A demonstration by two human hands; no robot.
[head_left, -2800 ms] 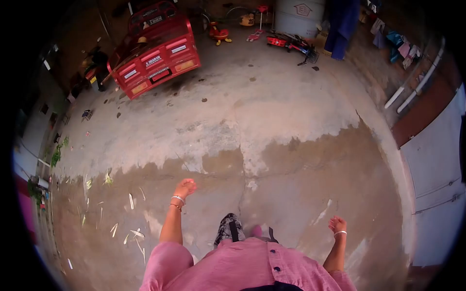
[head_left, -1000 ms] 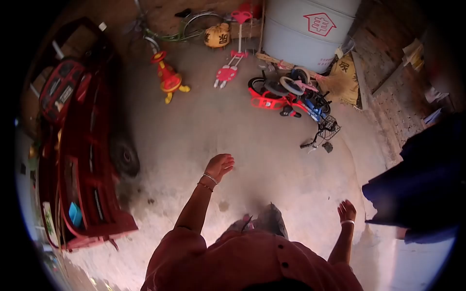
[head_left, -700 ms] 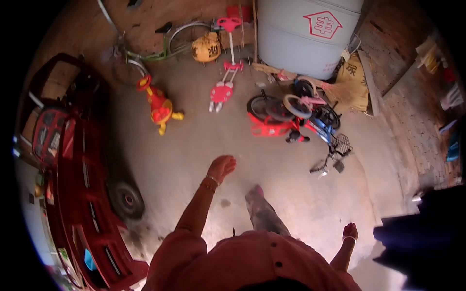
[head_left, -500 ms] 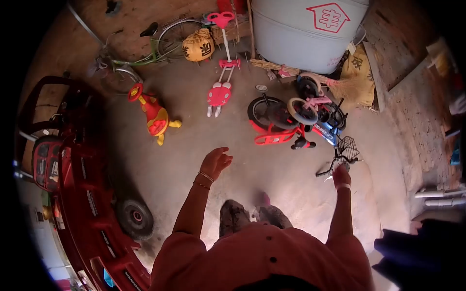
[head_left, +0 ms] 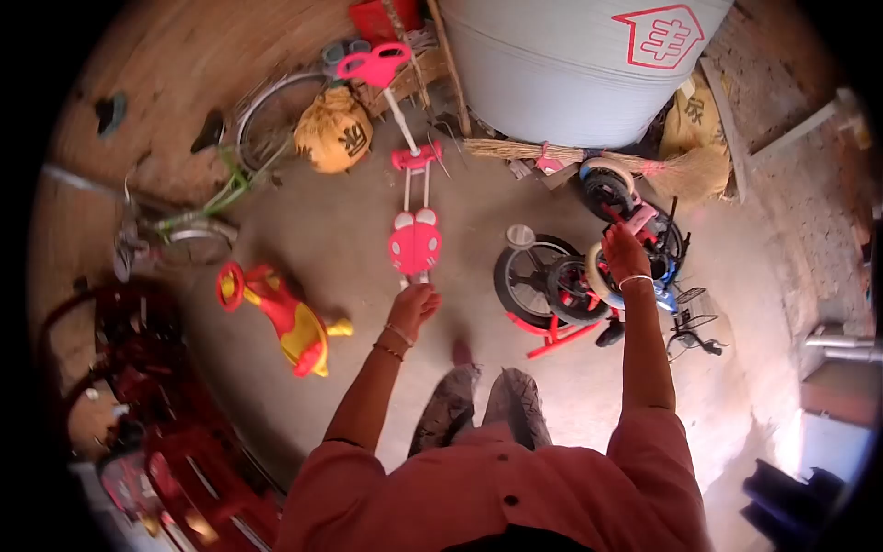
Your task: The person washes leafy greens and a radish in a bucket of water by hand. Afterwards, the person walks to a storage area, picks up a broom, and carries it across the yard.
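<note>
Concrete floor [head_left: 368,216] is carrying tumbled bikes [head_left: 572,290] at two o'clock, probably heavy and stiff, best held by the red frame [head_left: 566,341]. Right hand [head_left: 627,254] is overlapping them (can't tell grip or contact); left hand [head_left: 414,308] is hanging loose, seemingly empty, near pink scooter [head_left: 416,244], twelve o'clock.

A single close view from the wearer's head looks forward and steeply down past the chest; the large grey bin [head_left: 570,74] stands at the far edge.
</note>
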